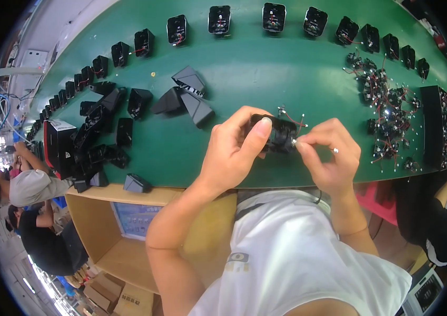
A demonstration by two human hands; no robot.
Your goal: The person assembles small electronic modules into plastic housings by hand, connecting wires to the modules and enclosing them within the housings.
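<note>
My left hand [236, 145] is closed around a black plastic housing [282, 134], thumb on top, holding it just above the green table near its front edge. Thumb and index finger of my right hand [333, 152] are pinched at the housing's right end, on a small pale piece [294, 141] whose kind is too small to make out. A thin red wire [298, 122] with small white ends sticks out beyond the housing. Part of the housing is hidden by my left fingers.
Black housings, several with red wires, line the far side of the green table [255, 68]. Loose black shells [97, 126] pile up at left, grey-black covers [194, 97] nearer the middle. Small wired parts [389, 113] spread at right beside a full black box [432, 126]. Below sits a cardboard box [94, 224]. Other people are at both sides.
</note>
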